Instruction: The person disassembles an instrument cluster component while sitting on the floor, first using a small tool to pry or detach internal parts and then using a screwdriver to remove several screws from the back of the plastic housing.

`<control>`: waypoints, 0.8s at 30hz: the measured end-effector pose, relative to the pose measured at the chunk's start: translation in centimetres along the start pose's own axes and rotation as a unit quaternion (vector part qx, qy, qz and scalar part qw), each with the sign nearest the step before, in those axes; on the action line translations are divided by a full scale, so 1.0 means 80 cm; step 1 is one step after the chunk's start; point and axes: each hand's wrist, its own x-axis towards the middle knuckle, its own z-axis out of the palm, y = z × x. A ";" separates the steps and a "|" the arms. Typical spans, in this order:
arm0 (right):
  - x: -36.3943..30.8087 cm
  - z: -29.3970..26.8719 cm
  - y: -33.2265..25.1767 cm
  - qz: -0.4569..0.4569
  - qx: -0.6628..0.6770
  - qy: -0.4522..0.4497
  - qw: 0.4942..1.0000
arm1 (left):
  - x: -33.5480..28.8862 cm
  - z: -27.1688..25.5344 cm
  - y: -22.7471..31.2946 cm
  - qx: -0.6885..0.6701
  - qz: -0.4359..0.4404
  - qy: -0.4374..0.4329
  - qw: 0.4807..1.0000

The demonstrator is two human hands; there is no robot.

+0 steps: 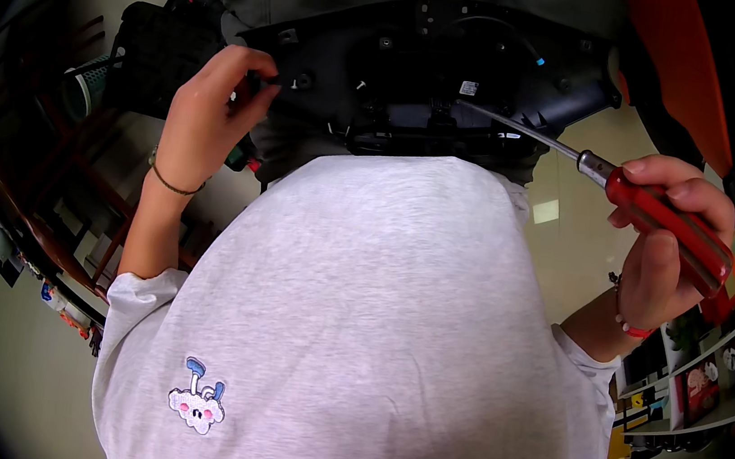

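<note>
A long black moulded plastic panel point(332, 67) lies across my lap, its inner side with bosses, clips and a small white label turned up. My right hand point(671, 228) is closed round the red handle of a screwdriver point(663, 218). The long metal shaft points left, and its tip appears over the middle of the panel; whether it touches cannot be told. At the panel's left end my left hand point(219, 104) is closed in a pinch, with finger and thumb close to the panel's surface. What lies between them is too dark to make out.
Beside my left hand stands a black case or tray point(156, 56). A large orange panel point(689, 76) rises at the far right. Shelves point(701, 404) with various items stand at the lower right, and dark wooden furniture point(51, 221) is on the left. Pale floor tiles point(565, 243) show between.
</note>
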 end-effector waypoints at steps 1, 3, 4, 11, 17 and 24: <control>0.002 0.002 0.003 -0.004 0.002 -0.006 1.000 | -0.005 0.002 -0.004 0.028 0.004 0.011 1.000; 0.003 0.001 0.002 -0.008 -0.006 -0.011 1.000 | -0.005 0.008 -0.009 0.108 0.023 0.017 0.994; 0.004 0.002 0.000 -0.010 -0.010 -0.012 1.000 | -0.002 0.011 -0.011 0.127 0.034 0.022 0.991; 0.001 0.003 0.001 -0.013 -0.012 -0.003 1.000 | 0.006 0.017 -0.009 0.236 0.053 0.027 0.970; -0.001 0.000 0.002 -0.009 -0.024 0.004 1.000 | 0.007 0.017 -0.003 0.205 0.042 0.040 0.977; 0.001 -0.001 0.003 -0.012 -0.017 -0.002 1.000 | 0.019 0.042 0.020 0.202 0.159 0.017 0.966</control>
